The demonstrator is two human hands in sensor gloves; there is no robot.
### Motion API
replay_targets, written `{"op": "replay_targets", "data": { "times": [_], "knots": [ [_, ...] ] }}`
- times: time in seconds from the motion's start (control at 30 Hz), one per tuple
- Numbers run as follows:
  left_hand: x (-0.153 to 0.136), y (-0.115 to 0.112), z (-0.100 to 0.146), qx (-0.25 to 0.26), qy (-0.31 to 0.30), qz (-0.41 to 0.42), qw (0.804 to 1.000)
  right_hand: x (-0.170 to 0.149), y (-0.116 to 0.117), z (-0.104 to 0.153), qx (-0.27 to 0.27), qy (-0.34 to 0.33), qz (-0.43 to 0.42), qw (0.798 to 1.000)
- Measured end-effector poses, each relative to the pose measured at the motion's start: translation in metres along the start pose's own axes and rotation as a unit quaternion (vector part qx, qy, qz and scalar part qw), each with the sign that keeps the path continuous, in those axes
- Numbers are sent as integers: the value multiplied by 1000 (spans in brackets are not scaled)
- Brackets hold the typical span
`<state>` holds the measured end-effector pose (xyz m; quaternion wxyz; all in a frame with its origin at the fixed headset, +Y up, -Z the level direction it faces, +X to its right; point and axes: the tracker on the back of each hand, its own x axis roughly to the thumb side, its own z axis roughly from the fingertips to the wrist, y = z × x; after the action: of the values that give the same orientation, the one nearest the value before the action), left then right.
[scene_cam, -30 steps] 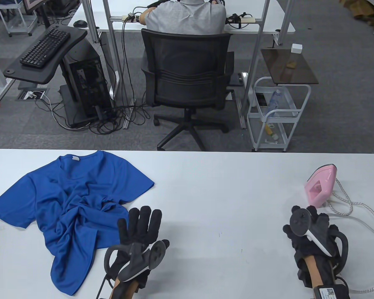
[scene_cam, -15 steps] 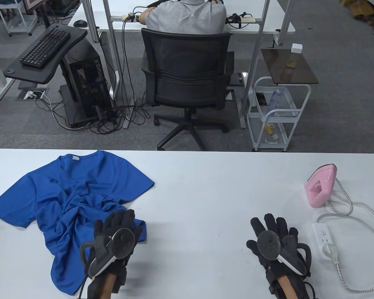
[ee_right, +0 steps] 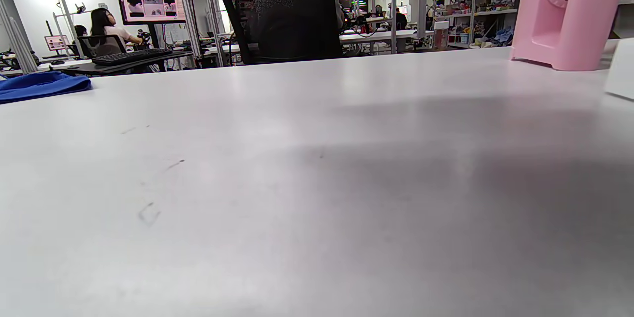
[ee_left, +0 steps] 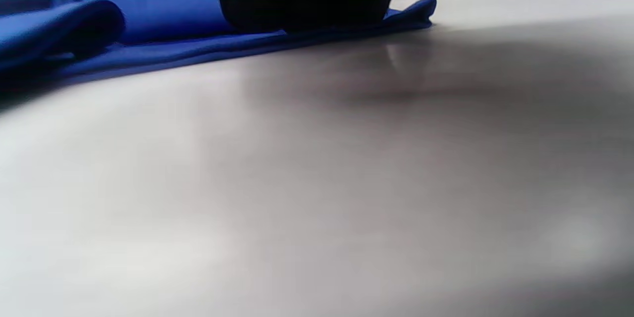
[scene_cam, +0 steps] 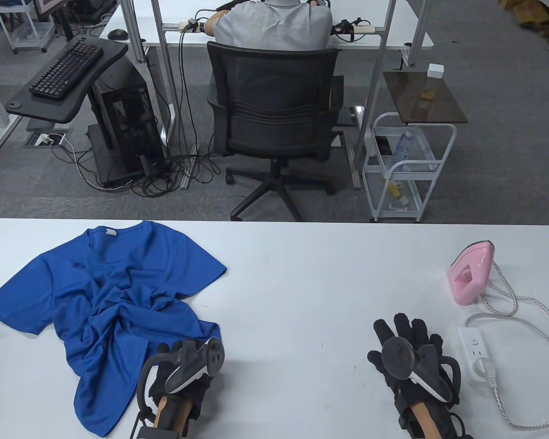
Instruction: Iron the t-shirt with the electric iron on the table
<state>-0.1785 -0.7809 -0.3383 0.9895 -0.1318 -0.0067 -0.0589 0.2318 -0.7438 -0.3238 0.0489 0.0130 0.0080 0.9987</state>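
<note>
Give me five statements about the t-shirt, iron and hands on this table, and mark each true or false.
1. The blue t-shirt lies crumpled on the table's left part. True.
2. The pink iron is lying flat on the t-shirt. False: it stands on end at the table's right, far from the shirt.
3. The right hand holds the iron. False: it holds nothing and is apart from the iron.
4. The left hand is at the shirt's near right edge. True.
5. A white power strip lies right of the right hand. True.
</note>
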Motion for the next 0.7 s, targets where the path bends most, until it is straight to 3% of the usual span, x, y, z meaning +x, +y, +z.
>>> {"op": "replay_targets", "data": {
  "times": [0.1,0.33,0.7],
  "knots": [
    [13,2,-3,-17,-12,19,1000,0,0,0,-5,-1,1,1000],
    [56,7,-13,-109,-65,116,985,3,2,-1,-3,-2,9,1000],
    [142,16,-26,-117,-155,88,977,3,7,-4,14,0,11,1000]
  ]
}}
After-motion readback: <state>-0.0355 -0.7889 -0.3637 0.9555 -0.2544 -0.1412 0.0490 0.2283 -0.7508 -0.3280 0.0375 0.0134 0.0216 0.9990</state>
